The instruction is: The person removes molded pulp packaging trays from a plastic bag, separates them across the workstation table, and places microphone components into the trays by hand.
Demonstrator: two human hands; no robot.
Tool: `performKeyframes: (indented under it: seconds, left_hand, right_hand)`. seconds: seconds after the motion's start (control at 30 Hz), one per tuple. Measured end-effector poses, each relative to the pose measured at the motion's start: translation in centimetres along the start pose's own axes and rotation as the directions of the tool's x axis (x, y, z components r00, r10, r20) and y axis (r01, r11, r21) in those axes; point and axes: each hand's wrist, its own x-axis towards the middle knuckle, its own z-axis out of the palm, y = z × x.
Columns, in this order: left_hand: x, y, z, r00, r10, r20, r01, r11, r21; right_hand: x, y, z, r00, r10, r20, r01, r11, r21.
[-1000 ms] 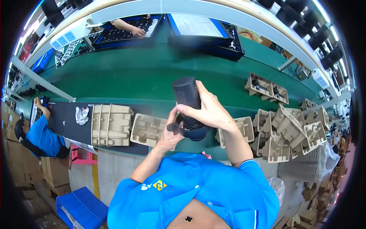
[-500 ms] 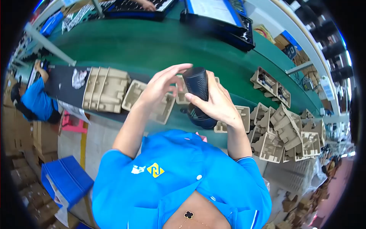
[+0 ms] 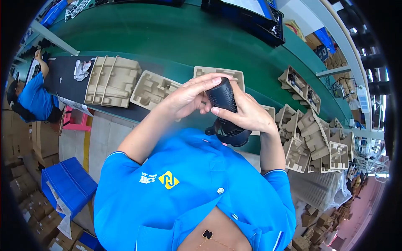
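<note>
A black cylindrical device point(image 3: 224, 100) with a dimpled side and a wider, ring-like lower end is held tilted in front of my chest. My right hand point(image 3: 253, 113) is wrapped round its shaft, the thumb lying across the front. On the other side, my left hand point(image 3: 188, 98) has its fingers curled against the upper end, index fingertip on the rim. Moulded pulp trays lie just beyond: one tray point(image 3: 151, 90) beside my left forearm and another tray point(image 3: 217, 71) behind my hands.
Ribbed pulp trays point(image 3: 113, 81) stand at the left on a dark mat. More trays point(image 3: 312, 134) are piled at the right. Across the green bench point(image 3: 167, 37) is a black bin point(image 3: 247, 21). A co-worker point(image 3: 35, 98) is at the far left; a blue bin point(image 3: 69, 186) stands on the floor.
My left fingers have closed in from hovering beside the device to touching its upper end. The device and both hands have shifted slightly right in view.
</note>
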Motion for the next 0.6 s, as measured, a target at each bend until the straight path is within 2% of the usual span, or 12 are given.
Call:
performKeyframes:
  seconds: [0.1,0.3,0.4,0.43,0.53,0.57,0.6]
  left_hand:
    - [-0.1,-0.1,0.4,1.000,-0.018,-0.008,0.018,1.000,0.005]
    - [-1.5,0.8,2.1,0.998,-0.029,0.047,0.018,0.979,0.204]
    - [-1.7,0.5,2.8,0.999,-0.003,0.051,-0.010,0.970,0.242]
    - [-1.7,0.8,2.8,0.998,-0.034,0.058,0.020,0.974,0.226]
    - [-0.9,0.1,2.5,0.987,0.133,0.087,-0.150,0.957,0.248]
    - [-0.6,0.2,2.7,0.980,0.178,0.089,-0.194,0.954,0.227]
    - [-0.3,-0.2,2.7,0.976,0.201,0.088,-0.216,0.952,0.216]
  right_hand:
    - [-0.2,-0.2,-0.3,0.999,0.028,0.024,-0.028,1.000,0.002]
    - [-1.9,0.1,0.4,0.996,-0.088,-0.003,0.088,0.996,-0.012]
    - [-2.7,-0.2,0.4,0.999,-0.003,0.035,0.008,0.991,-0.135]
    - [-2.9,0.2,0.6,1.000,-0.014,-0.003,0.013,0.985,-0.170]
    - [-3.2,0.1,0.0,0.972,-0.196,-0.130,0.144,0.934,-0.326]
    - [-3.3,-0.1,0.2,0.921,-0.300,-0.249,0.189,0.901,-0.390]
    - [-3.6,-0.4,0.2,0.914,-0.299,-0.276,0.159,0.887,-0.433]
